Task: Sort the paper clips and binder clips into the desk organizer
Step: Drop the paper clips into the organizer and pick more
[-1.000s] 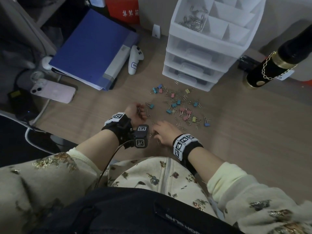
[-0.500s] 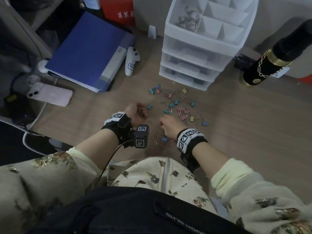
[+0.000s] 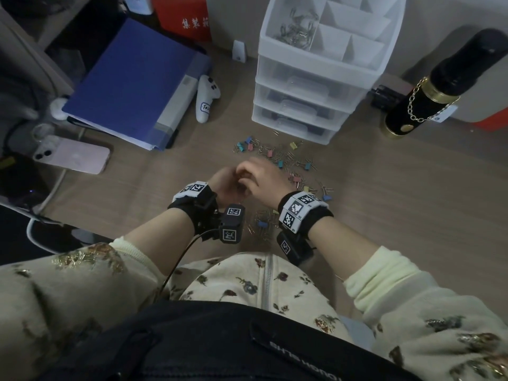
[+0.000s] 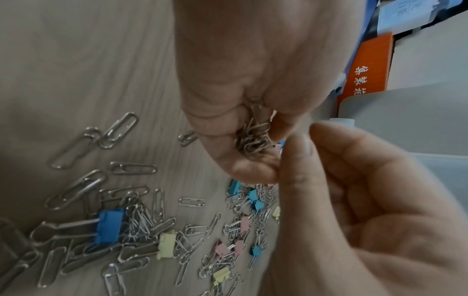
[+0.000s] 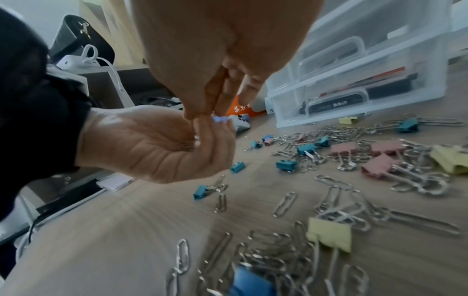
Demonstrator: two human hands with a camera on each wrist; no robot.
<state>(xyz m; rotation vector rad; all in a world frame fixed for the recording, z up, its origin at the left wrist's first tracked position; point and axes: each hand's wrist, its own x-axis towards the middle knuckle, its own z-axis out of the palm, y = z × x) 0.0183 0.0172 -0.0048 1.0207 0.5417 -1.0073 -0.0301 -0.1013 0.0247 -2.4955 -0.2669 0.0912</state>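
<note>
right hand moved onto left hand cupping paper clips.

Place: a home or office workspace.
Surface: wood-grain desk.
Stationery: blue binder; clear drawer organizer; scattered clips.
Personal items: pink phone, white controller, black bottle with a gold chain.
</note>
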